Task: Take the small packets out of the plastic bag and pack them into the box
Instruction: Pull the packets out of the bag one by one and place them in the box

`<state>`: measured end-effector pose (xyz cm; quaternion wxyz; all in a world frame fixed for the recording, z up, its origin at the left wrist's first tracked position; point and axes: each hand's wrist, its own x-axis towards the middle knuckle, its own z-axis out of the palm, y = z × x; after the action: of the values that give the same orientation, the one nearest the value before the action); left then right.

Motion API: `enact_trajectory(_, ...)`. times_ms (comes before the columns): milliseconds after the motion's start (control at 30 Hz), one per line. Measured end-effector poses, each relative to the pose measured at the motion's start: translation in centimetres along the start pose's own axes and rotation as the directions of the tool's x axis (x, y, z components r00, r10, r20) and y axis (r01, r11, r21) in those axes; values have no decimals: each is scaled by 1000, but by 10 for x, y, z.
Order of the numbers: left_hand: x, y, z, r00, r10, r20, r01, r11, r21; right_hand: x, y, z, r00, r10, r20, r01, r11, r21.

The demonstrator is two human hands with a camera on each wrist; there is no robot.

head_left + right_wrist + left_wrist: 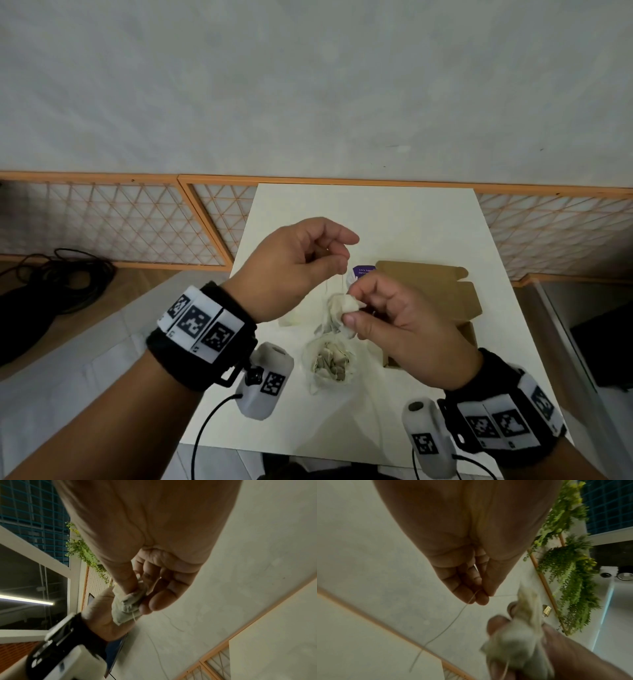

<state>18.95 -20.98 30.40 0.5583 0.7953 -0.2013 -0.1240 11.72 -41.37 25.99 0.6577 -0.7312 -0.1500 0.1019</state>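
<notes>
Both hands are raised above the white counter (pixel 404 219). My left hand (pixel 291 263) pinches a thin pale string (pixel 447 627) between thumb and fingertips, the other fingers curled in. My right hand (pixel 400 325) grips a small cluster of tea bags (pixel 346 305), soft, crumpled paper pouches with dark leaf showing through, pinched between thumb and forefinger; the string runs from it up to the left hand.

Just beneath the hands, near the middle of the counter, sits the clear plastic bag (pixel 329 366), its mouth open and more of the same pale tea bags heaped inside. To the right and slightly farther stands the brown cardboard box (pixel 435 291), flaps open, mostly behind the right hand; what it holds cannot be made out. A purple-and-white label (pixel 361 272) shows just left of the box.
</notes>
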Motion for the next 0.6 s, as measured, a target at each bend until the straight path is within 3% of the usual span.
enact_trajectory(200,-11,-38,20,995,-98,-8,97,993,-70,4,1,-4,983,-61,-171,75,994,80)
enact_trajectory(367,-28,-56,40,980,-198,19,199,974,-108,5,9,-10,961,-11,-275,56,986,155)
enact_trajectory(600,-54,-94,48,942,-335,4,333,940,78,-3,38,-35,887,132,-442,-38,976,214)
